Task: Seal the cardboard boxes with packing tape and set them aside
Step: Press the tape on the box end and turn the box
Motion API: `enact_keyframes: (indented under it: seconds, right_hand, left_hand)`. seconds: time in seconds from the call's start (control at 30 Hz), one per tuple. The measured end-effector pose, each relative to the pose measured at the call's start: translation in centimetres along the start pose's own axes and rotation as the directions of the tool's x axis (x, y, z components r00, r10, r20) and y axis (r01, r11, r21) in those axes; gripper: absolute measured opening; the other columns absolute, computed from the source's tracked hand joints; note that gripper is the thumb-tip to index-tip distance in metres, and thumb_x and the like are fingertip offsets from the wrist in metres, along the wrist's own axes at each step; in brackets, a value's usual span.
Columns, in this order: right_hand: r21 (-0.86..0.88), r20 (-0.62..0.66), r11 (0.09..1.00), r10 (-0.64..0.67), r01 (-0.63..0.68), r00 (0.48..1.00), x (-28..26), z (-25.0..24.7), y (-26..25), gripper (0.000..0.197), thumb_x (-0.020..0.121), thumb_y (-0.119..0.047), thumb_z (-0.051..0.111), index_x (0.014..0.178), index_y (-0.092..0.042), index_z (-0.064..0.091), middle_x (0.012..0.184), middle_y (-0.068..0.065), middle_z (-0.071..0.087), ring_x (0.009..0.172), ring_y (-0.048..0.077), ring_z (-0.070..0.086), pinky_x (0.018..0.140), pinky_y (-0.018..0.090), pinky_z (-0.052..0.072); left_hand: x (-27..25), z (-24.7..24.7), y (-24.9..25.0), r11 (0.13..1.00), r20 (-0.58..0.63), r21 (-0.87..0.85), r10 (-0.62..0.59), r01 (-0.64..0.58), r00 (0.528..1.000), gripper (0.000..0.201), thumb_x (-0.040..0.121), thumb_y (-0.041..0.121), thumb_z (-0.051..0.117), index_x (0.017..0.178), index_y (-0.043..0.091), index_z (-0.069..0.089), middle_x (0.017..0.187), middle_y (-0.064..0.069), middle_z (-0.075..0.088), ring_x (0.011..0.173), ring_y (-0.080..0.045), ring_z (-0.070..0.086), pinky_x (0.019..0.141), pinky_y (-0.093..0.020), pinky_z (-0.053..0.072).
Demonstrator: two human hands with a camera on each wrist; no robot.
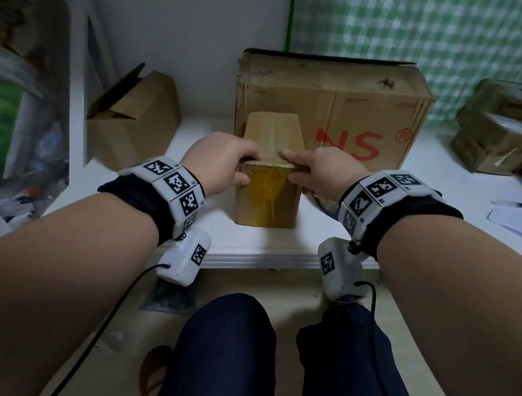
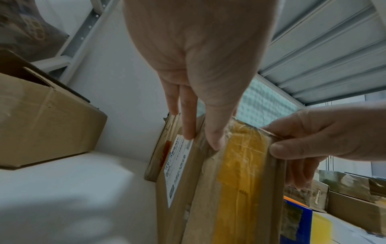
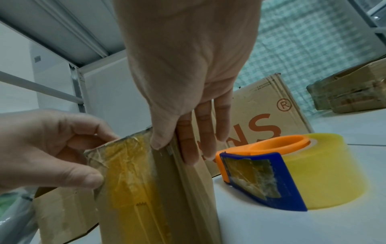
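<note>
Both forearms reach forward. Left hand (image 1: 222, 157) and right hand (image 1: 322, 172) grip top edge of small taped box (image 1: 267, 198), thumbs on near face, upright on worktop (image 1: 247, 248).

Both forearms extend forward, each wrist wearing a marker band. Left hand (image 1: 221, 160) and right hand (image 1: 318, 172) meet at the top near edge of the small box (image 1: 267, 198), fingers laid over its top and thumbs pressed on its front face, pinching it.
</note>
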State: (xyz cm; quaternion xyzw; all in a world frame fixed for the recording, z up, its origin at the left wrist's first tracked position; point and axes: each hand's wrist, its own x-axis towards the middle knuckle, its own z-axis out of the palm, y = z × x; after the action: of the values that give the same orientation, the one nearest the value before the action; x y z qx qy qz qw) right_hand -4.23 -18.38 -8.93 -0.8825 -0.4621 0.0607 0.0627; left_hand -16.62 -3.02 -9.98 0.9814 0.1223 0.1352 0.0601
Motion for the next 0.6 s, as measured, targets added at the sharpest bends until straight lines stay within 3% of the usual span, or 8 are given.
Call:
enact_keyframes:
  seconds: [0.13,0.27,0.37,0.43,0.47,0.53,0.6]
  right_hand:
    - [-0.029,-0.001,0.999,-0.012,0.012,1.0,0.0,0.1,0.2,0.06,0.095,-0.033,0.054,0.148,-0.039,0.027,0.131,0.005,0.057,0.116,0.022,0.054,0.091,0.032,0.046]
    - [0.107,-0.042,0.994,0.026,-0.022,0.999,-0.5,0.7,0.4,0.061,0.089,-0.054,0.054,0.145,-0.04,0.034,0.14,0.0,0.051,0.126,0.02,0.048,0.099,0.029,0.04]
    - [0.229,-0.071,0.972,0.065,-0.047,0.995,-0.7,0.7,0.1,0.064,0.085,-0.066,0.048,0.141,-0.036,0.043,0.143,0.001,0.049,0.131,0.021,0.045,0.106,0.032,0.038]
    - [0.284,-0.071,0.957,0.081,-0.058,0.994,-1.0,0.6,-0.3,0.071,0.08,-0.071,0.048,0.139,-0.032,0.048,0.143,0.0,0.049,0.131,0.019,0.045,0.108,0.033,0.038]
    - [0.307,-0.063,0.95,0.085,-0.062,0.994,-1.1,0.4,-0.6,0.075,0.076,-0.074,0.05,0.138,-0.03,0.049,0.142,0.0,0.049,0.131,0.019,0.045,0.108,0.033,0.037]
    - [0.349,-0.028,0.934,0.09,-0.075,0.996,-1.6,-0.2,-1.1,0.083,0.07,-0.076,0.053,0.139,-0.029,0.049,0.144,0.001,0.047,0.133,0.019,0.043,0.109,0.034,0.035]
    - [0.272,0.021,0.959,0.076,-0.079,0.997,-1.7,-0.7,-1.9,0.089,0.069,-0.077,0.051,0.144,-0.03,0.04,0.153,0.005,0.033,0.141,0.023,0.03,0.114,0.039,0.025]
  left_hand:
    - [-0.2,0.1,-0.3,0.999,0.018,-0.043,-0.002,0.002,1.0,0.042,0.076,0.018,0.077,0.115,0.026,0.064,0.112,0.001,0.067,0.096,-0.021,0.062,0.089,-0.039,0.048]
    - [-0.6,-0.2,-0.5,0.994,0.03,-0.109,0.02,-0.016,0.999,0.044,0.083,0.022,0.069,0.126,0.023,0.06,0.134,0.004,0.057,0.113,-0.018,0.057,0.099,-0.03,0.042]
    - [-0.8,-1.1,-0.1,0.988,0.053,-0.154,0.041,-0.032,0.998,0.034,0.089,0.023,0.061,0.124,0.023,0.062,0.132,0.004,0.058,0.118,-0.013,0.054,0.1,-0.026,0.039]
    - [-1.1,-1.7,0.1,0.965,0.091,-0.261,0.027,-0.002,0.995,0.028,0.092,0.021,0.058,0.119,0.023,0.065,0.123,0.002,0.064,0.109,-0.01,0.059,0.096,-0.025,0.043]
    - [-1.4,-2.0,0.2,0.93,0.119,-0.366,0.019,0.026,0.993,0.026,0.093,0.017,0.056,0.117,0.023,0.066,0.116,0.001,0.067,0.099,-0.009,0.062,0.092,-0.023,0.047]
    - [-2.1,-2.5,0.8,0.779,0.197,-0.621,0.042,0.091,0.979,0.029,0.094,0.007,0.052,0.116,0.021,0.063,0.103,0.0,0.069,0.085,-0.01,0.066,0.086,-0.024,0.053]
    - [-2.2,-2.9,1.2,0.623,0.212,-0.769,0.039,0.142,0.977,0.032,0.094,0.003,0.05,0.122,0.018,0.058,0.101,-0.002,0.068,0.076,-0.011,0.068,0.082,-0.028,0.056]
